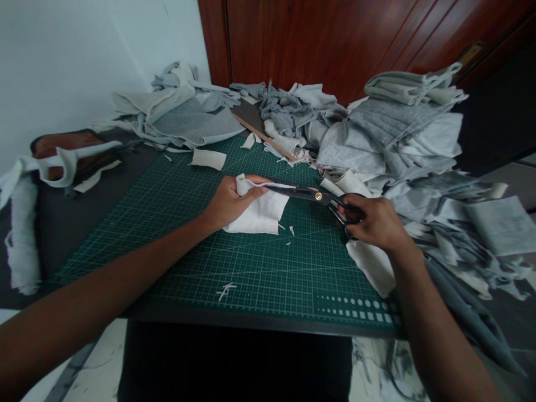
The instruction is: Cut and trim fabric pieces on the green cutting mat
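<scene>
My left hand [234,200] pinches the upper edge of a white piece of fabric [262,215] above the green cutting mat [184,251]. Black scissors [301,193] with a brass pivot are gripped by my right hand [372,219], its fingers through the handle loops. The blades point left and lie along the fabric's top edge, their tips by my left thumb. Tiny white snippets [292,229] lie just below the fabric, and a few thin strips [226,290] rest near the mat's front edge.
Grey and white fabric heaps [389,123] crowd the right side and back. A wooden ruler [263,135] lies at the mat's far edge. A cream fabric piece [209,159] sits on the mat. At left are a brown item [62,145] and a rolled cloth [25,234].
</scene>
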Tool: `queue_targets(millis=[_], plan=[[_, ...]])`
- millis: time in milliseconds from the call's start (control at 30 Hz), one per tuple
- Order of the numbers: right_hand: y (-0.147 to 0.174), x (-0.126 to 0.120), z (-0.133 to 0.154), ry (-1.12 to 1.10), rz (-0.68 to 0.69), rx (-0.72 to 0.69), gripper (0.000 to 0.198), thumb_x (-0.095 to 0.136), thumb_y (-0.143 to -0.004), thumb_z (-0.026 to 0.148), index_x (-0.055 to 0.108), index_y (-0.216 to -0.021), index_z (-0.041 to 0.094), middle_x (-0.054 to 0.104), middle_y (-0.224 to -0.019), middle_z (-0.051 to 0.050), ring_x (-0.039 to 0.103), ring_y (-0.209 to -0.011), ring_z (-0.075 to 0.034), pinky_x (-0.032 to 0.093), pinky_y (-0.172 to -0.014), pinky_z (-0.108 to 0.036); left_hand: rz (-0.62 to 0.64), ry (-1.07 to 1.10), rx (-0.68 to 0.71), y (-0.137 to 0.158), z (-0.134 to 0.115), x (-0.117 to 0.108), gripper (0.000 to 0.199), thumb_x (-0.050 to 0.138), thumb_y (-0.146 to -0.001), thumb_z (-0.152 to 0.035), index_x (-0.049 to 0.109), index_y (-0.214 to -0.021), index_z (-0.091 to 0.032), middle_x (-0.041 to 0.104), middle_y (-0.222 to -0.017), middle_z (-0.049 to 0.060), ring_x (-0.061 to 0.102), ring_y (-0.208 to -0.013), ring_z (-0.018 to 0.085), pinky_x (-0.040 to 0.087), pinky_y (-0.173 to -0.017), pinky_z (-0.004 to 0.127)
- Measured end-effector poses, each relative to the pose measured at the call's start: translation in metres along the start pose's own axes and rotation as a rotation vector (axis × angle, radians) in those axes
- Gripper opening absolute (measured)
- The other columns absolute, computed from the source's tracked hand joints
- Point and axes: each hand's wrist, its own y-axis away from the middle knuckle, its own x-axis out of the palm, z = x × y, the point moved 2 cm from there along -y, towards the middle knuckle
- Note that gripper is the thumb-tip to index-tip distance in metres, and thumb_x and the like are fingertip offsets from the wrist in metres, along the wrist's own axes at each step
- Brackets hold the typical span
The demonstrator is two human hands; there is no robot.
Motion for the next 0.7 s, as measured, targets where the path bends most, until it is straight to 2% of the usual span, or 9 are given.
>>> queue_targets(millis=[233, 400, 700], plan=[[0.0003, 0.0029, -0.0042, -0.023, 0.011, -0.009, 0.011, 0.056, -0.071, 0.026, 0.062, -0.079, 0.021, 0.057, -0.059, 0.002, 0.047, -0.048, -0.012, 0.032, -0.053, -0.025, -0.031, -0.003, -0.026, 0.0013, 0.0016, 0.001, 0.03, 0.07, -0.094, -0.041, 0.082, -0.111, -0.02, 0.084, -0.102, 0.004, 0.071, -0.08, 0.015, 0.054, -0.071, 0.025], [0.0008, 0.0042, -0.0083, -0.042, 0.028, -0.029, 0.013, 0.059, -0.071, 0.023, 0.064, -0.082, 0.021, 0.055, -0.058, 0.004, 0.046, -0.047, -0.011, 0.032, -0.051, -0.024, -0.065, -0.026, -0.016, 0.0005, 0.0027, 0.0012, 0.033, 0.072, -0.09, -0.045, 0.082, -0.105, -0.018, 0.083, -0.094, 0.005, 0.071, -0.075, 0.014, 0.053, -0.064, 0.023], [0.0024, 0.0027, -0.0102, -0.023, 0.021, -0.062, 0.01, 0.059, -0.073, 0.022, 0.064, -0.082, 0.02, 0.053, -0.059, 0.004, 0.045, -0.048, -0.011, 0.032, -0.052, -0.023, -0.085, -0.041, -0.017, 0.0003, 0.0063, 0.0011, 0.03, 0.073, -0.089, -0.044, 0.082, -0.101, -0.018, 0.083, -0.091, 0.005, 0.072, -0.075, 0.014, 0.054, -0.065, 0.021]])
